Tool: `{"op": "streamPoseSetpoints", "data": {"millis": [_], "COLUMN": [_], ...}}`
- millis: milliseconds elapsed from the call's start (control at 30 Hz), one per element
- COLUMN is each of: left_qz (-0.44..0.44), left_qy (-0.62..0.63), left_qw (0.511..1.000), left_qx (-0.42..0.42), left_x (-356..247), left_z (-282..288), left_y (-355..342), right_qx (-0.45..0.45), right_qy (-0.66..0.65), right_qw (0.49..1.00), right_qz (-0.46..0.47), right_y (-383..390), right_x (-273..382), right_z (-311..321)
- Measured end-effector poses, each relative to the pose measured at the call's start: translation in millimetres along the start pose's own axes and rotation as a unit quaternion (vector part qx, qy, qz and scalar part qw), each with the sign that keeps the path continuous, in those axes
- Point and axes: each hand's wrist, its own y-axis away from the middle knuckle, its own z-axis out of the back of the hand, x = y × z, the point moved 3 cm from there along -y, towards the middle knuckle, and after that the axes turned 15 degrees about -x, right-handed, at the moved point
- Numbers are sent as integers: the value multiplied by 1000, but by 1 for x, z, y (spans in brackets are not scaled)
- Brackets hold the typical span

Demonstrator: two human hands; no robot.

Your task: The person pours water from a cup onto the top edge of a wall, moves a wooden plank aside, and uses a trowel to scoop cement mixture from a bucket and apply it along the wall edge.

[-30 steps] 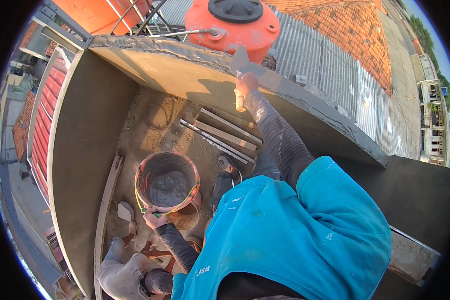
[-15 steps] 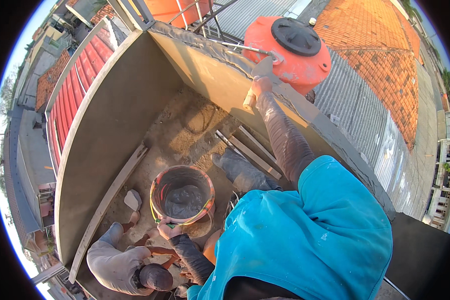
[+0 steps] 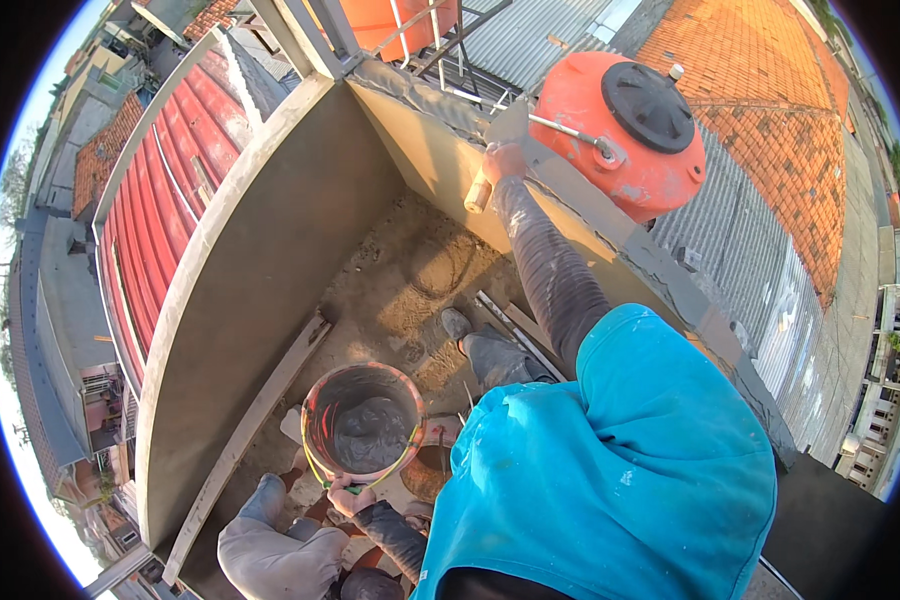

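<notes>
My right hand (image 3: pixel 504 162) grips a trowel whose pale wooden handle (image 3: pixel 478 194) sticks out below the fist. Its grey blade (image 3: pixel 510 122) is over the rough top of the low plastered wall (image 3: pixel 440 150); whether it touches cannot be told. Down at the lower left, my left hand (image 3: pixel 350 497) is closed on the handle (image 3: pixel 344 487) of an orange-rimmed bucket (image 3: pixel 416 395). Wet grey mortar (image 3: pixel 370 435) lies in the bucket.
Another person (image 3: pixel 280 560) crouches beside the bucket. A long plank (image 3: pixel 245 435) leans along the curved-looking left wall (image 3: pixel 270 250). Beyond the low wall stand an orange water tank (image 3: pixel 580 110) with a black lid and corrugated roofing (image 3: pixel 740 240). Metal strips (image 3: pixel 515 330) lie near my foot.
My view has shifted, moving the surroundings rightward. My right hand and trowel have gone leftward along the wall top. The bucket is closer to the pale lump on the floor, my left hand still on its handle.
</notes>
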Motion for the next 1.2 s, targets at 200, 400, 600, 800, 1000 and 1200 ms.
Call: {"op": "streamPoseSetpoints", "data": {"millis": [200,400,600,800,1000,1200], "left_qz": [41,5,-113,-27,-347,-168], "left_qy": [32,64,-10,-58,-235,-167], "left_qw": [998,998,993,991,882,943], "left_qx": [46,14,22,119,214,232], "left_x": [-21,-41,-67,-88,-117,-137], "left_z": [-36,-68,-128,-175,-236,-282], "left_y": [-31,-51,-71,-119,-125,-132], "right_qx": [19,22,40,40,41,-1], "right_qy": [8,11,-46,-114,-45,46], "right_qw": [998,998,998,983,979,969], "right_qz": [60,57,-7,-135,-196,-242], "right_y": [-40,-58,-104,-86,-44,-3], "right_x": [62,118,164,152,86,1], "right_z": [-33,-42,-61,-46,10,45]}}
